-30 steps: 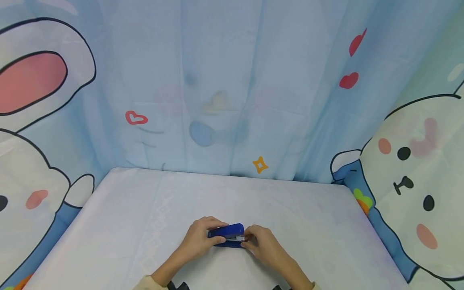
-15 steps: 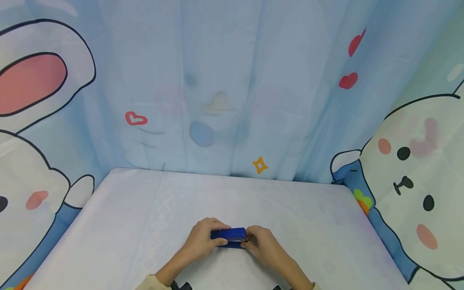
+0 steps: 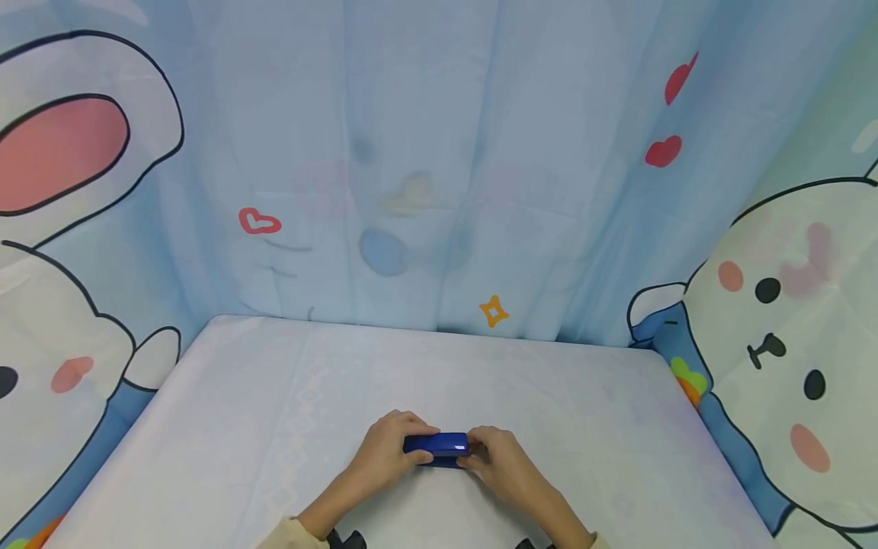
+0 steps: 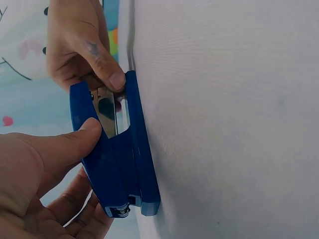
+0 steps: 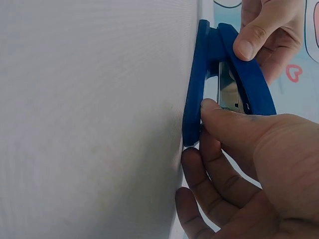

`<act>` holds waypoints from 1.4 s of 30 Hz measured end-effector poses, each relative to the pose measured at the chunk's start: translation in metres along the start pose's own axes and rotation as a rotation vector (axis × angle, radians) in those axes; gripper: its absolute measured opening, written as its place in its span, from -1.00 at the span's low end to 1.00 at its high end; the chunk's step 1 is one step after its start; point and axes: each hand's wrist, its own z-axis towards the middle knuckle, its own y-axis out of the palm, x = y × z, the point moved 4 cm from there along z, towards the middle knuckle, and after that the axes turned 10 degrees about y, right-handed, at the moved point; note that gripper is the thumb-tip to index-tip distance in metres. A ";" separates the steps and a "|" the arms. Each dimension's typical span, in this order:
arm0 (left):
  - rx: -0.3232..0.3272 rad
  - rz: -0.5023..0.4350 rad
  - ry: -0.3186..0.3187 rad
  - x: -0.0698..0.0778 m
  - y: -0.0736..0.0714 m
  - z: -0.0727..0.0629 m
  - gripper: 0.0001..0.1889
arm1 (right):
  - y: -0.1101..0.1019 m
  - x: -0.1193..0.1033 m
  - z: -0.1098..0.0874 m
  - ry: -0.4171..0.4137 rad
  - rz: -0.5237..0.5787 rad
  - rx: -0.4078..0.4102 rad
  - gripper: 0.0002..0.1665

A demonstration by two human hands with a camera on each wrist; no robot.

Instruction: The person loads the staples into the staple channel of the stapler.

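A blue stapler (image 3: 444, 446) stands on its base on the white table, its metal magazine (image 5: 229, 89) showing in the gap under the blue top. My left hand (image 3: 389, 444) grips the rear and middle of the top, thumb on the near side and fingers on the far side, as the left wrist view shows. At the front end, my right hand (image 3: 498, 460) pinches, its thumb (image 5: 212, 107) against the front of the stapler's base (image 5: 195, 99). Whether anything small lies between the right fingertips is hidden.
The white-covered table (image 3: 309, 396) stretches out around both hands. Behind it hangs a light blue curtain (image 3: 411, 152) with printed hearts and cartoon animals. Dark wrist straps show at the bottom edge of the head view.
The stapler's top, tilted up at the front a second ago, has come down towards its base. My left hand has shifted slightly right with it; the right hand stays almost still.
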 end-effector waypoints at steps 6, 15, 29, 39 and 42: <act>-0.017 0.023 0.012 0.001 0.000 0.001 -0.64 | 0.000 0.001 0.000 -0.008 0.013 0.003 -0.80; -0.031 0.019 0.014 0.004 -0.001 0.002 -0.63 | -0.001 -0.001 -0.001 -0.006 0.039 -0.006 -0.81; -0.074 0.062 0.020 0.011 -0.003 0.003 -0.62 | -0.001 -0.001 -0.001 0.011 0.045 -0.010 -0.78; -0.085 0.127 0.035 0.011 0.000 0.005 -0.62 | -0.002 0.002 -0.001 0.013 0.048 0.031 -0.77; -0.084 0.132 0.032 0.012 0.000 0.003 -0.62 | -0.001 0.003 0.000 0.014 0.053 0.022 -0.77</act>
